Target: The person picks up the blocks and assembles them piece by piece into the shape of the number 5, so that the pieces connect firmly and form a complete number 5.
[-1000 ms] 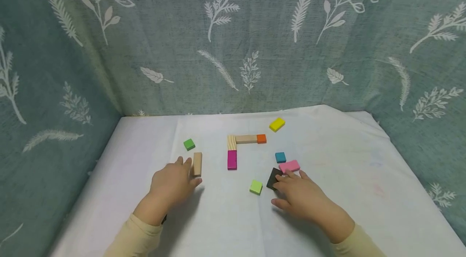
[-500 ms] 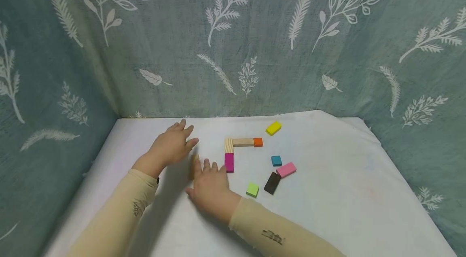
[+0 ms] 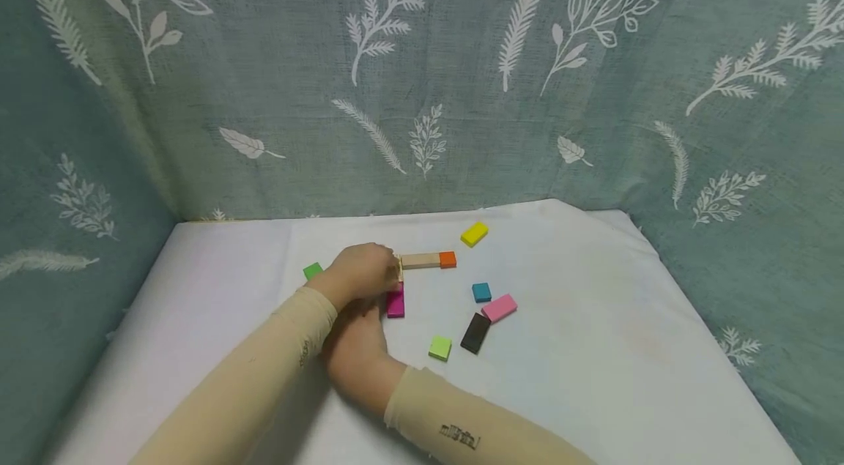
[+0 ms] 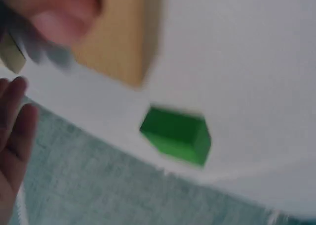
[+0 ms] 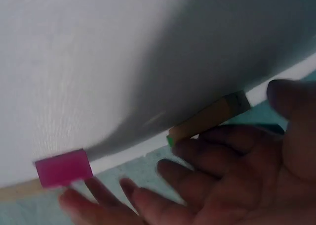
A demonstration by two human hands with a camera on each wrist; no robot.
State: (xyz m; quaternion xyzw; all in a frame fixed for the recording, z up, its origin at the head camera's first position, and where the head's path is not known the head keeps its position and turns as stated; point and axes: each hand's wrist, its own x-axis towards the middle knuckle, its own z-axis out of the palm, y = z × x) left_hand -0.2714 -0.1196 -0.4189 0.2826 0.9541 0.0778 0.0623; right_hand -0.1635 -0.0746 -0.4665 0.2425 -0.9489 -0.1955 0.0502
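My left hand reaches across above my right hand, its fingertips at the magenta block and the striped-grain wooden block. The right hand is beside a plain wooden block, hidden from the head view. In the right wrist view, its loosely bent fingers lie along that wooden block, and the thumb stands apart from it. Fingers also reach the magenta block there. The left wrist view shows extended fingers at the left edge and a blurred wooden block. A green block is partly behind the left wrist.
A plain wooden block and an orange block continue the row rightward. Yellow, blue, pink, black and lime blocks lie on the white cloth. Patterned curtains enclose the table.
My right hand has left the black block and moved left to the loose wooden block. The left hand has left that block, moved up, then swung right over the right hand to the row.
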